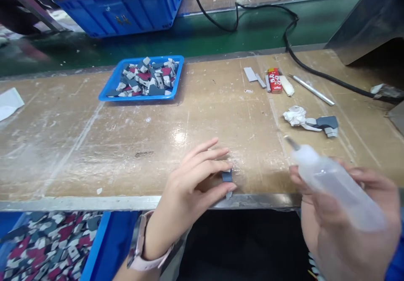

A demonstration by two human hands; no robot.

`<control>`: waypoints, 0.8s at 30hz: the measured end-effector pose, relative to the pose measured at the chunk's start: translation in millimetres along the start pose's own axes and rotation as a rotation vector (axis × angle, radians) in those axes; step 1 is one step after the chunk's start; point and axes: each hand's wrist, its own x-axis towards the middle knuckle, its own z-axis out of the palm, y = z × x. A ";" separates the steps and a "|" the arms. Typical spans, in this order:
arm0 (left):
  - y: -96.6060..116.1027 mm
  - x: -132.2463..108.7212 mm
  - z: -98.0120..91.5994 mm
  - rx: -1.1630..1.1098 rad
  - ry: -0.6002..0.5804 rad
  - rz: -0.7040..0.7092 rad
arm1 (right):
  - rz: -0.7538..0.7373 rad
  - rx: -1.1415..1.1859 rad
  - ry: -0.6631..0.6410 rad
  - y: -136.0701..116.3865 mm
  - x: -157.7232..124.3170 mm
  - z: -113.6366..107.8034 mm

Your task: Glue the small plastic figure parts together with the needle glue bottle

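Near the table's front edge, my left hand (pixel 195 176) pinches a small dark grey-blue piece (pixel 227 176) between thumb and fingers, against the tabletop. A bit of pale material shows below the thumb. My right hand (pixel 350 213) is wrapped round a translucent white squeeze bottle (pixel 334 188) with a thin metal nozzle, tilted up and to the left; hand and bottle are slightly blurred. Just beyond the nozzle lie a crumpled white tissue (pixel 295 115) and a grey-and-white assembled piece (pixel 327 123).
A blue tray (pixel 109 79) of grey, white and maroon pieces stands on the table. A larger bin (pixel 107 230) of similar pieces sits lower left. A red packet (pixel 275 81), a metal pen-like tool (pixel 312 90) and a black cable (pixel 331 78) lie at back right. Behind stands a blue crate (pixel 126 14).
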 end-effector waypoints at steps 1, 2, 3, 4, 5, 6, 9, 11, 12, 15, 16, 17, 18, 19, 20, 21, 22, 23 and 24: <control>0.9 -1.3 1.6 -0.036 -0.008 -0.014 | 0.074 0.083 0.044 -1.2 5.8 2.3; 2.0 -3.1 3.1 -0.059 -0.016 -0.031 | 0.136 0.155 0.083 -2.5 11.1 4.1; 3.1 -5.2 4.5 -0.069 -0.022 -0.049 | 0.171 0.195 0.101 -3.5 15.9 5.2; 4.2 -7.6 5.9 -0.069 -0.028 -0.066 | 0.169 0.190 0.105 -3.9 20.2 5.8; 5.1 -10.0 7.1 -0.062 -0.032 -0.082 | 0.137 0.158 0.105 -3.6 24.2 6.2; 5.9 -12.3 8.4 -0.049 -0.027 -0.100 | 0.092 0.112 0.088 -2.5 27.8 6.6; 8.6 -17.0 11.6 -0.006 0.028 -0.142 | -0.074 -0.111 0.001 5.0 37.0 9.3; 11.2 -18.2 13.3 -0.002 0.026 -0.149 | -0.153 -0.311 -0.046 12.2 42.1 12.2; 12.6 -18.5 14.0 -0.006 0.013 -0.146 | -0.164 -0.398 -0.074 15.9 44.3 13.5; 15.8 -20.3 15.9 -0.031 0.001 -0.147 | -0.086 -0.478 -0.172 26.6 49.7 14.0; 16.3 -21.8 16.5 -0.042 0.022 -0.160 | -0.057 -0.453 -0.203 29.2 50.3 12.6; 16.6 -23.9 16.9 -0.054 0.047 -0.174 | -0.046 -0.429 -0.222 30.6 49.9 10.4; 16.9 -26.5 17.1 -0.070 0.075 -0.187 | -0.066 -0.414 -0.207 30.4 47.8 7.5; 17.4 -29.2 17.0 -0.090 0.104 -0.196 | -0.131 -0.410 -0.154 28.1 43.8 4.1; 18.2 -32.1 16.5 -0.112 0.127 -0.197 | -0.242 -0.418 -0.065 23.3 37.6 0.5; 19.4 -34.6 15.4 -0.138 0.139 -0.192 | -0.360 -0.433 0.034 16.0 29.3 -3.0; 20.9 -36.6 13.7 -0.166 0.139 -0.180 | -0.478 -0.450 0.114 6.6 19.5 -5.9; 22.9 -37.8 11.3 -0.196 0.119 -0.161 | -0.526 -0.458 0.096 -4.1 8.9 -7.9; 25.0 -38.1 8.1 -0.226 0.074 -0.133 | -0.435 -0.437 -0.057 -15.1 -1.8 -8.8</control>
